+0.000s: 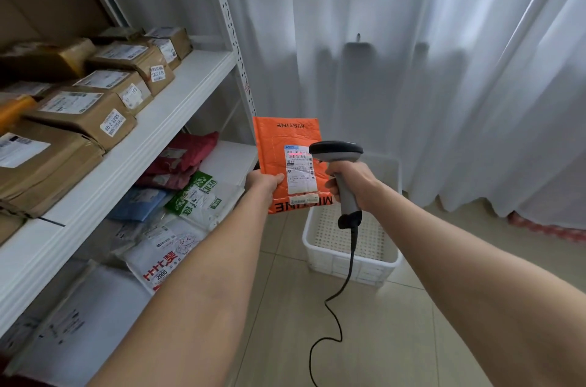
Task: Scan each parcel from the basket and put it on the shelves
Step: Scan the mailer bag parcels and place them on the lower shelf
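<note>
Holding a flat orange bubble mailer (285, 139) upright in the left hand (263, 182), thumb pinched over the lower left edge. Crinkly padded skin, black MISTINE lettering upside down across the top, white shipping label with a barcode stuck in the middle. Gripping a pistol-shaped barcode scanner (336, 150) in the right hand (356, 185), fingers wrapped round the grey handle, dark rounded head just beside the label's right edge. Thin black cable (352, 247) hanging off the handle's base, then curling loosely down toward the floor. Lower down, behind the parcel: a white plastic basket (377, 266), rectangular, perforated bottom showing, sitting on pale glossy floor tiles (412, 339). Off to the left, white metal shelves (142, 149) with a slotted upright. Upper board packed with taped brown cardboard boxes (79, 114) wearing white labels, lower board piled with soft, wrinkly mailer bags (196, 196) in maroon, blue, green-and-white and plain white. Sheer white curtain (412, 54) in long vertical folds across the whole back.
</note>
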`<act>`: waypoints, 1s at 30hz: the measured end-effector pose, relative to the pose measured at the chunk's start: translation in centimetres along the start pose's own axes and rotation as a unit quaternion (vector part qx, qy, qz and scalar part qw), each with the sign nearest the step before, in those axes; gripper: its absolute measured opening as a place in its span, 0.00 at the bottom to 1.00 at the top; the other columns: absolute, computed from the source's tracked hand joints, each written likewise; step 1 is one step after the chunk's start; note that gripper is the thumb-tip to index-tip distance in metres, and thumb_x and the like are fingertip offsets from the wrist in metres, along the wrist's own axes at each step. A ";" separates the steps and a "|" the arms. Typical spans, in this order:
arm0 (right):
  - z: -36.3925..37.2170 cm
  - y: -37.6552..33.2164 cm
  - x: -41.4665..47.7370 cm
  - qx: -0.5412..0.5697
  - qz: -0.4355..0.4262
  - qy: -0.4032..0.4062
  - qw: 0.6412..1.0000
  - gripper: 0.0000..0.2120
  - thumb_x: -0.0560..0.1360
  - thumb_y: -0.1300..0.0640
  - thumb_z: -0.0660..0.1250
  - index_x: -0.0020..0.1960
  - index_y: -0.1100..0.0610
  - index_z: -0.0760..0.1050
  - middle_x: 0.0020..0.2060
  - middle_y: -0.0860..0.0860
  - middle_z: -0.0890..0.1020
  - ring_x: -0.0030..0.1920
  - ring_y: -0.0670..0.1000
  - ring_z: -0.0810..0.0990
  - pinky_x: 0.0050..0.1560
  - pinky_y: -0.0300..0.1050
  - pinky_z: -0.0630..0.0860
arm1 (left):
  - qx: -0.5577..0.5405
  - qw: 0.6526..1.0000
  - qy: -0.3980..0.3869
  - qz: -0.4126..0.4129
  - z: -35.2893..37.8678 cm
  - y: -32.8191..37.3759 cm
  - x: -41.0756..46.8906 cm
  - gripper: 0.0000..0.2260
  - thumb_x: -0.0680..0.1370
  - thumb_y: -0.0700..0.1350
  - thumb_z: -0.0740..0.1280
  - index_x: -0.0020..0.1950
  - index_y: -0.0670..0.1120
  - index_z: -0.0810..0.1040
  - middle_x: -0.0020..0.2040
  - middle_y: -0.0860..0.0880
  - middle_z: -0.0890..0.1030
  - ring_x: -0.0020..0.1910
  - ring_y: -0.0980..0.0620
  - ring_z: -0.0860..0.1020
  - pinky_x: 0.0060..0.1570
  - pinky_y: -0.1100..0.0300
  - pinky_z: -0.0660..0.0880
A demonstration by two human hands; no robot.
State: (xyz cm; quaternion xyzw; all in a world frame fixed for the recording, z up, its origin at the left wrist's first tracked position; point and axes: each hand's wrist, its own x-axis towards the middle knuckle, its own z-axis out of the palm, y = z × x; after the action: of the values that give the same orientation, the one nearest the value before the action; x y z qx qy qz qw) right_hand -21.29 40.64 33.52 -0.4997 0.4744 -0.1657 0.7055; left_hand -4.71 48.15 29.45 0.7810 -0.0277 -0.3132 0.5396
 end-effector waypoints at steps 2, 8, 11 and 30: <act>0.3 -0.1 -0.2 -0.012 0.001 -0.004 1.000 0.02 0.71 0.65 0.65 0.42 0.61 0.72 0.28 0.56 0.75 0.23 0.50 0.72 0.26 0.40 0.69 | -0.001 1.000 0.002 -0.002 -0.4 -0.1 0.1 0.13 0.73 0.35 0.72 0.57 0.38 0.79 0.55 0.40 0.82 0.50 0.42 0.82 0.45 0.55 0.77; 1.1 -0.2 -0.4 -0.022 0.007 -0.011 1.000 0.02 0.70 0.65 0.64 0.40 0.60 0.71 0.25 0.54 0.73 0.23 0.50 0.71 0.27 0.40 0.69 | 0.001 1.000 0.006 -0.012 -1.2 -0.4 0.6 0.14 0.73 0.35 0.73 0.57 0.38 0.79 0.55 0.40 0.82 0.50 0.42 0.82 0.51 0.52 0.79; 1.4 -0.4 -0.4 -0.030 0.009 -0.016 0.999 0.03 0.70 0.65 0.64 0.40 0.60 0.71 0.27 0.54 0.73 0.24 0.50 0.71 0.27 0.40 0.70 | -0.001 1.000 0.004 -0.016 -1.6 -0.4 0.9 0.14 0.73 0.35 0.73 0.58 0.38 0.79 0.55 0.40 0.82 0.50 0.42 0.82 0.51 0.51 0.79; 11.8 4.4 4.6 -0.010 0.078 -0.025 0.997 0.06 0.71 0.66 0.69 0.47 0.62 0.74 0.45 0.60 0.77 0.41 0.57 0.77 0.34 0.46 0.77 | -0.038 0.992 0.067 -0.102 -11.5 -6.3 5.6 0.11 0.78 0.36 0.66 0.60 0.38 0.76 0.57 0.39 0.80 0.54 0.42 0.80 0.55 0.47 0.78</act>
State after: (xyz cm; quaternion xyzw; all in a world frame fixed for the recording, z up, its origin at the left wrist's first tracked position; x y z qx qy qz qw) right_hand -10.21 45.82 27.98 -0.4721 0.4957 -0.0923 0.7231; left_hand 3.90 58.13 23.97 0.7780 0.1003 -0.3144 0.5346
